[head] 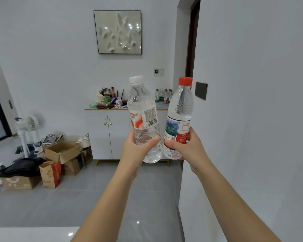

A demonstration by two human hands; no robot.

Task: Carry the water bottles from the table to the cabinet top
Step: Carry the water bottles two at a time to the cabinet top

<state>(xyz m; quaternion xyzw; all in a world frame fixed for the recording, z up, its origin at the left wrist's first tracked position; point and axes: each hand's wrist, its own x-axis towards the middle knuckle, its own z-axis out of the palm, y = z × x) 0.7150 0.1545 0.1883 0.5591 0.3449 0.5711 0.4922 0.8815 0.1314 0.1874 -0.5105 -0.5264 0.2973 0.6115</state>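
Observation:
My left hand (136, 151) grips a clear water bottle with a white cap (143, 112) near its base, held upright. My right hand (187, 147) grips a clear water bottle with a red cap (181, 109), also near its base. Both are raised in front of me, side by side and almost touching. Across the room stands the white cabinet (103, 133), its top (162, 107) holding several more water bottles (163, 96) at the right end.
Clutter (107, 100) covers the left part of the cabinet top. Cardboard boxes (59, 152), bags and a white fan (27, 130) sit on the floor at left. A white wall (252, 119) runs close on my right. Grey tiled floor (77, 203) lies between me and the cabinet.

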